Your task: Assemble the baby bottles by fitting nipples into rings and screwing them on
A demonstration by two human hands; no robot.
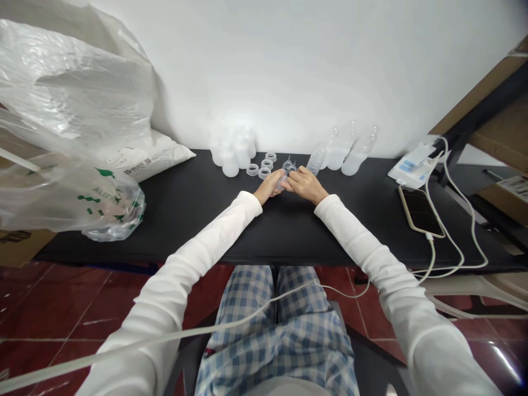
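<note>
Over the middle of the black table, my left hand is closed round a small clear plastic piece, which looks like a ring like those nearby. My right hand meets it there, fingers curled and pressed at the same piece; what its fingertips pinch is partly hidden. Just behind the hands lie a few clear teats with pointed tips. Several clear screw rings rest left of them. Beyond my right hand stand several translucent bottles with clear domed tops.
Several frosted white bottles stand by the wall, back left. Large plastic bags fill the left end of the black table. At right lie a phone with a white cable and a white packet. Another cable crosses my lap.
</note>
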